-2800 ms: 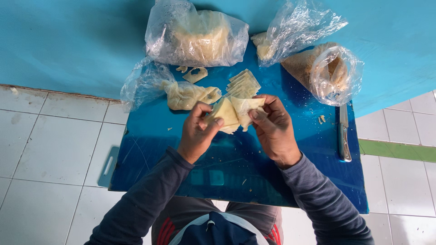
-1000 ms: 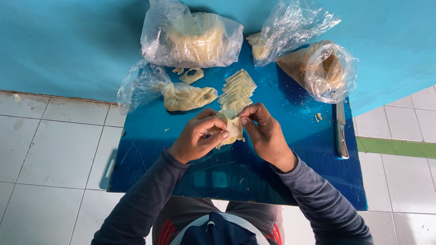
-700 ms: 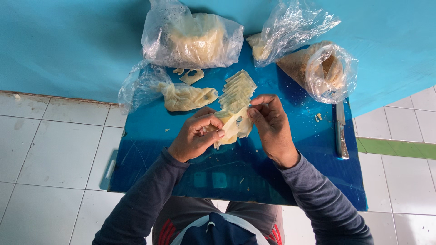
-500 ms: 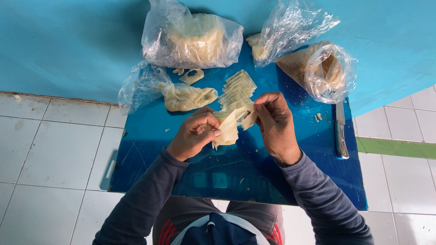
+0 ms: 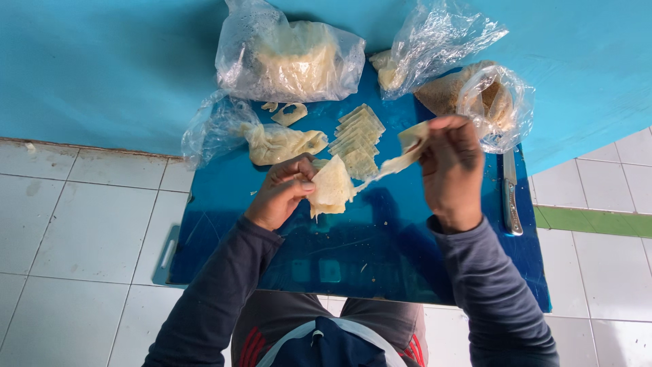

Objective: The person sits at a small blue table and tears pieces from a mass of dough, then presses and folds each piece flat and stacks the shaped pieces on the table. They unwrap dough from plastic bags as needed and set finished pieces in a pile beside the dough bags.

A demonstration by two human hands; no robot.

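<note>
Hands [image 5: 370, 173] on pale wrapper sheets [image 5: 333, 187]

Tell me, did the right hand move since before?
Yes. The right hand, pinching a pale thin sheet, has moved right, toward the metal knife on the blue board.

Near half of board: bare blue cutting board [image 5: 353, 265] between the two forearms; open passage.
Left edge: bare strip of board beside the left hand [image 5: 282, 194], free.
Far edge: blocked by large plastic bag [image 5: 288, 58], crumpled bag [image 5: 441, 41] and crumb bag [image 5: 485, 102].
Centre: row of cut pastry sheets [image 5: 356, 139] and lump of dough [image 5: 282, 143] stand close together.
Right edge: knife [image 5: 511, 197] lies just beside the right hand [image 5: 451, 170].
</note>
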